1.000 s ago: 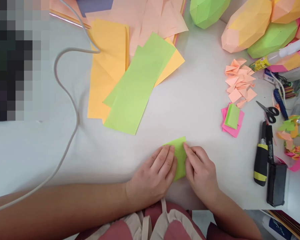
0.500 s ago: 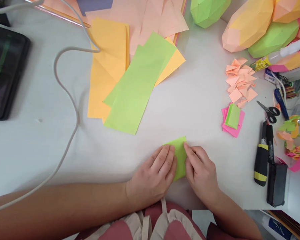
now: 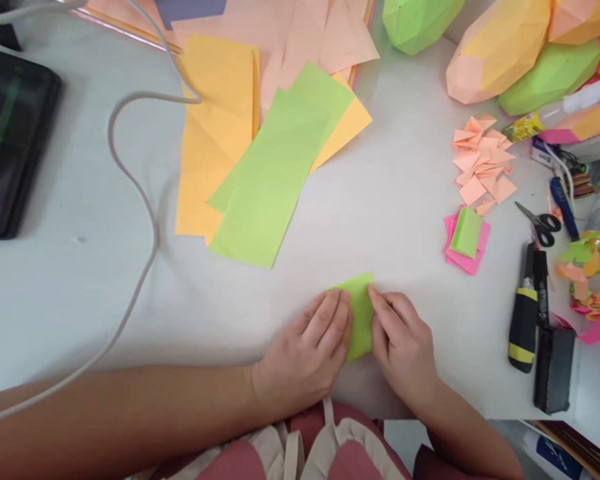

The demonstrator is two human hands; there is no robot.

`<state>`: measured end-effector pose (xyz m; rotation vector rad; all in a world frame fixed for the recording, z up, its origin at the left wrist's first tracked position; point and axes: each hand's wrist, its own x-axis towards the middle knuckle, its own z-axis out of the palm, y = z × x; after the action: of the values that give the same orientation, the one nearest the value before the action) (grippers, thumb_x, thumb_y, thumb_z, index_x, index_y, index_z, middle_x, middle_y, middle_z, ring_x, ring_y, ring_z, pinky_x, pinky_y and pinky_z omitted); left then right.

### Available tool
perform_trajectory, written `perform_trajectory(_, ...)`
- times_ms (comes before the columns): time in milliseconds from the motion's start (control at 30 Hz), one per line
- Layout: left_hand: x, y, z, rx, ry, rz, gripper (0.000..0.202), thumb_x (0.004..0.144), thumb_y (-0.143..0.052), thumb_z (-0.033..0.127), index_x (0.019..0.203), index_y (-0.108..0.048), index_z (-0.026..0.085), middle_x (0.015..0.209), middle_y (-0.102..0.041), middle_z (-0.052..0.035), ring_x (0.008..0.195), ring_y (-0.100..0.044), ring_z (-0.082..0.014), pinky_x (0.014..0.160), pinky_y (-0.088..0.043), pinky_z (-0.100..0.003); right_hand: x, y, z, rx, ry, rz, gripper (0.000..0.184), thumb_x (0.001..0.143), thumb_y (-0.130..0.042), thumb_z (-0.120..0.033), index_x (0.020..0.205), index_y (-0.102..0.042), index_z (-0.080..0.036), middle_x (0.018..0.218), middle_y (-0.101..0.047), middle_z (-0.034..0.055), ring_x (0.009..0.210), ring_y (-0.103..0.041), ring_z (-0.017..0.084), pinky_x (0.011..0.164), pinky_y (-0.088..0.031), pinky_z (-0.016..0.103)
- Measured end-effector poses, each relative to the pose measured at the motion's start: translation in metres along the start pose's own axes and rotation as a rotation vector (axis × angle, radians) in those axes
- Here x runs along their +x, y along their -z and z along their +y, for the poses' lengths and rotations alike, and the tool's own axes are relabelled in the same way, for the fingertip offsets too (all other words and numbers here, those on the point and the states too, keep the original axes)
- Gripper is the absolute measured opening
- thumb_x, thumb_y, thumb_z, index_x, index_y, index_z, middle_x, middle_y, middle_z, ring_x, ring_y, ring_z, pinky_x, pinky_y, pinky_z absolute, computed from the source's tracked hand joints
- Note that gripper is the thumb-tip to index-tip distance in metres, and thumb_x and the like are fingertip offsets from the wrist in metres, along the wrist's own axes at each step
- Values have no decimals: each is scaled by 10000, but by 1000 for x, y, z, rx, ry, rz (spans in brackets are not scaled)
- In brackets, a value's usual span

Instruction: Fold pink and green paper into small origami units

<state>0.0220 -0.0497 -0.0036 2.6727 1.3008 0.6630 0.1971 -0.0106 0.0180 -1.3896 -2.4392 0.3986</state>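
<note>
A small piece of folded green paper [image 3: 361,320] lies on the white table close to my body. My left hand [image 3: 313,343] holds down its left side, the fingers together and laid over the paper. At the right edge of the paper is my right hand [image 3: 403,337], its index fingertip at the upper right corner and the thumb lower on the same edge, the other fingers curled in. Part of the paper is hidden under my left fingers.
Large green sheets [image 3: 275,180] overlap yellow sheets [image 3: 215,120] at upper left of centre. A white cable [image 3: 153,227] crosses the left side. To the right are peach paper pieces [image 3: 483,160], a small green and pink stack [image 3: 467,233], scissors [image 3: 543,223] and a cutter [image 3: 523,327].
Both hands and the green paper stay practically where they were. The whole view has shifted only very slightly.
</note>
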Motion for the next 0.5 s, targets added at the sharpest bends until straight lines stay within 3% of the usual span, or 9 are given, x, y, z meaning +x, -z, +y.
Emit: perform_trajectory(500,0,1,1,49,-19,-32,365,886,-454,146,1153,-582,-69,1247,-574,-272,1160,-560,-367,964,-500,-485,0,0,0,-16,7,0,500,878,-404,-22,1345,-470,-187,835,-576,50,709,-591,131,546,-499,219)
